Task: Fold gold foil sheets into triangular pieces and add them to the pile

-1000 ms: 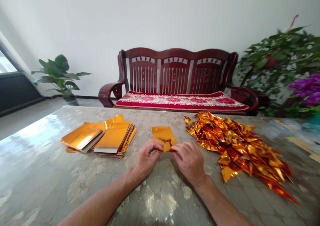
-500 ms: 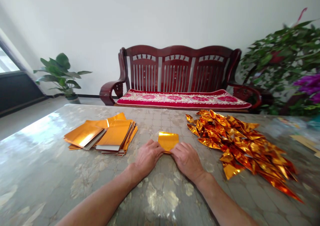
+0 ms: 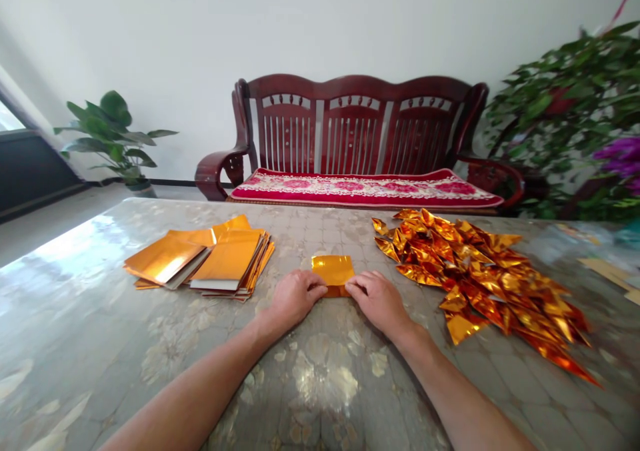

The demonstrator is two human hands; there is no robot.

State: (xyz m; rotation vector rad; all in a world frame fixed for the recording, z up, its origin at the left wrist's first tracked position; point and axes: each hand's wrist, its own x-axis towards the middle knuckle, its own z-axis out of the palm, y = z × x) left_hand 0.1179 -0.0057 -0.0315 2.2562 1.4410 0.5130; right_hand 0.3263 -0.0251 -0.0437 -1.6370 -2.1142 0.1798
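A small sheet of gold foil paper lies at the middle of the table, with a darker folded strip along its near edge. My left hand pinches the near left corner between thumb and fingers. At the near right corner, my right hand grips the sheet the same way. To the left is a loose stack of flat gold foil sheets, grey-white on some edges. A heap of folded, pointed gold foil pieces spreads over the right side.
The table has a glossy floral covering. Clear plastic and tan paper strips lie at its far right. Behind stands a dark red wooden bench with a patterned red cushion. Potted plants flank it.
My hands have moved apart, from close together at the sheet's near edge to its two corners. A darker folded strip now shows there. The camera view has tilted slightly down.
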